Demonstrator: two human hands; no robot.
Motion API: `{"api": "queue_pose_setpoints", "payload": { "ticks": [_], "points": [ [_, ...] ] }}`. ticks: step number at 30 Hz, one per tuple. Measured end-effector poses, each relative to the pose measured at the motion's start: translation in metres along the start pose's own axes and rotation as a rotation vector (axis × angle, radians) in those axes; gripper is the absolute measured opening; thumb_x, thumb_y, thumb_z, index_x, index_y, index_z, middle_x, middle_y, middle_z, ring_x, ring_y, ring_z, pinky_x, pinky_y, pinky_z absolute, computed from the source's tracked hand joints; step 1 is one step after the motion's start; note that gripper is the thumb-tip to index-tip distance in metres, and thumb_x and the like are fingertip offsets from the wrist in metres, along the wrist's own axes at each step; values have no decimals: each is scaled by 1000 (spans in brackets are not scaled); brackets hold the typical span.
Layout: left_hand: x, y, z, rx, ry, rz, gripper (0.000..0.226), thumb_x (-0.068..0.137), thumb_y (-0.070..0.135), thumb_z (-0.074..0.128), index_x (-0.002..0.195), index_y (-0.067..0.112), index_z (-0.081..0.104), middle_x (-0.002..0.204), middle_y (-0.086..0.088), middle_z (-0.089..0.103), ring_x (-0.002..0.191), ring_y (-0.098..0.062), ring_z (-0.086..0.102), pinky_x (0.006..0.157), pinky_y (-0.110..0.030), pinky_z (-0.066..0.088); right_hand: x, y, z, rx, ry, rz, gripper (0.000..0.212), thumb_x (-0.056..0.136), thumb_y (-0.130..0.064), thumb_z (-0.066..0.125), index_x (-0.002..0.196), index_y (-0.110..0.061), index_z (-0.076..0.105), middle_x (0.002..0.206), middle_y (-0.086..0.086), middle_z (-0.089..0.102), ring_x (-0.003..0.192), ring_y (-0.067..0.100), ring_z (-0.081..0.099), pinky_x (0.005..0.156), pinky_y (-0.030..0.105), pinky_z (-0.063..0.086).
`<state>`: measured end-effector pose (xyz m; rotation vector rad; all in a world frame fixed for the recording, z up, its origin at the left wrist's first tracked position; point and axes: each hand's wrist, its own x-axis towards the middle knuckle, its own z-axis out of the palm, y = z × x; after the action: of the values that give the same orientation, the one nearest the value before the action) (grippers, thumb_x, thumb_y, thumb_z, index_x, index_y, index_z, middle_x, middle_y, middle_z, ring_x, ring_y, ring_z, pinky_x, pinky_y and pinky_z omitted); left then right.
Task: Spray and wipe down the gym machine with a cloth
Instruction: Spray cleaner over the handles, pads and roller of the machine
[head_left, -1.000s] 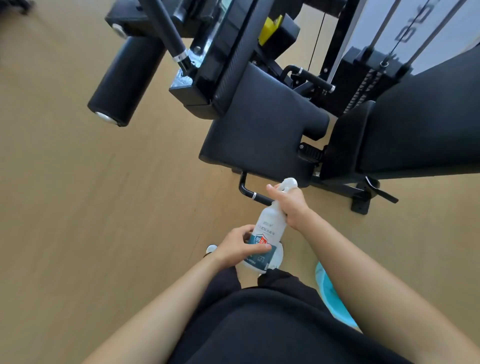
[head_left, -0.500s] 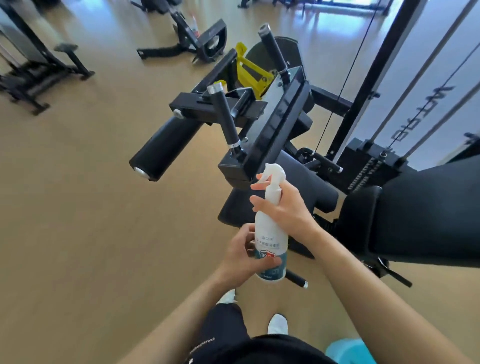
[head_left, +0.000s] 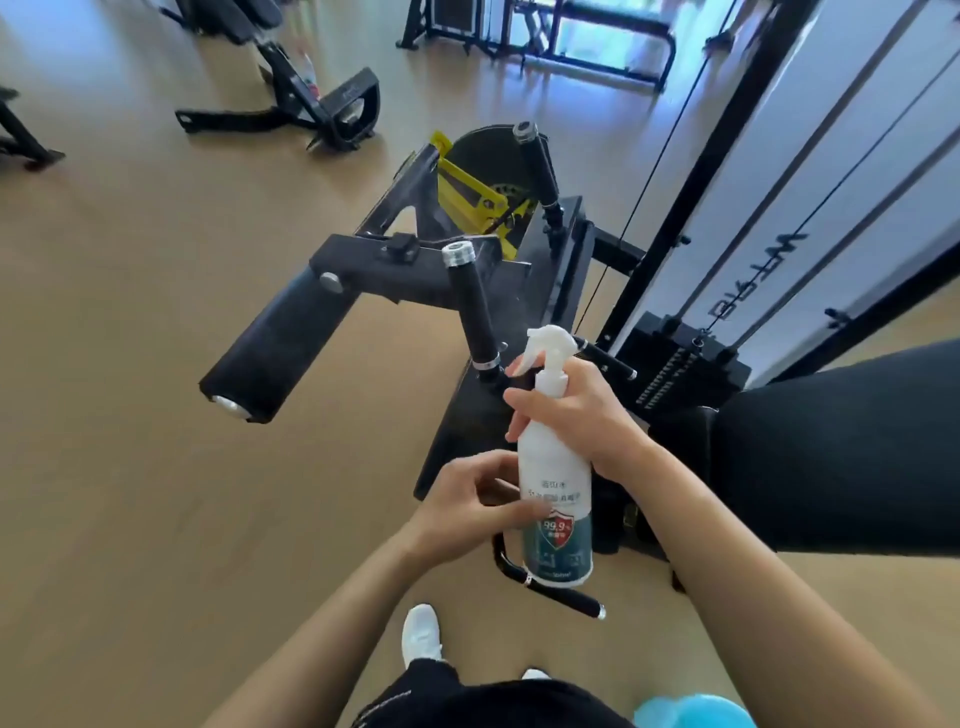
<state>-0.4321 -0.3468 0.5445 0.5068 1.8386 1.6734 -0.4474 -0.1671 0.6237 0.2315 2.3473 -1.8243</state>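
The spray bottle (head_left: 556, 467) was upright in the air, in front of the gym machine (head_left: 550, 270). The right hand (head_left: 582, 415) had its fingers curled round the neck, one on the trigger. The left hand (head_left: 467, 506) held the labelled lower body, its fingers curled and partly hidden. A blurred blue cloth (head_left: 691, 714) was cut off at the bottom edge.

One spray bottle (head_left: 555, 467), two hands (head_left: 467, 501) (head_left: 584, 410), one blue cloth (head_left: 693, 713), two white shoes (head_left: 422, 631) (head_left: 535, 674).

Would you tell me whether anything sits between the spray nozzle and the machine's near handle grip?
Nothing visible does: the right hand holds the spray bottle, nozzle facing the near handle grip; the left hand holds it lower down.
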Motion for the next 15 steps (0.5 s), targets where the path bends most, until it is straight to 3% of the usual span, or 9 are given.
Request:
{"api": "queue_pose_setpoints", "payload": {
  "ticks": [3, 5, 7, 9, 12, 15],
  "points": [
    [4, 4, -28, 15, 212, 109, 31, 84, 37, 78, 108, 19, 76, 95, -3, 78, 87, -24, 74, 79, -44, 62, 3, -3, 9, 0, 1, -10, 21, 93, -15, 71, 112, -12, 62, 76, 13, 76, 74, 35, 75, 77, 50, 63],
    [13, 6, -44, 102, 463, 152, 18, 84, 35, 74, 96, 23, 77, 84, 6, 75, 79, -14, 70, 70, -32, 58, 5, -3, 13, 20, 45, 8, 14, 92, -13, 72, 101, -9, 63, 73, 13, 74, 76, 40, 74, 81, 55, 62],
    [26, 11, -60, 170, 598, 154, 8, 90, 26, 75, 97, 25, 75, 85, 13, 73, 79, -6, 68, 72, -28, 58, 7, -2, 14, 10, 84, 24, 11, 93, -15, 71, 94, -7, 63, 73, 13, 74, 76, 39, 74, 83, 57, 61],
    [40, 18, -70, 185, 582, 144, 15, 94, 23, 73, 109, 26, 71, 96, 15, 73, 87, -3, 69, 78, -25, 60, 5, -3, 12, 16, 131, 21, 12, 94, -15, 71, 96, -5, 63, 74, 14, 74, 76, 36, 75, 82, 54, 62],
    [63, 30, -77, 125, 478, 180, 31, 98, 20, 67, 128, 28, 62, 113, 15, 70, 98, 4, 68, 81, -15, 56, 2, -7, 11, 37, 150, 6, 22, 94, -14, 71, 114, -10, 62, 75, 13, 74, 76, 34, 75, 78, 49, 63],
    [82, 40, -78, 27, 432, 201, 35, 100, 18, 65, 135, 16, 61, 118, 5, 73, 102, -5, 71, 85, -24, 58, 3, -9, 12, -13, 136, 12, 21, 94, -11, 70, 113, -10, 63, 75, 14, 74, 75, 33, 75, 77, 44, 63]
  ]
}}
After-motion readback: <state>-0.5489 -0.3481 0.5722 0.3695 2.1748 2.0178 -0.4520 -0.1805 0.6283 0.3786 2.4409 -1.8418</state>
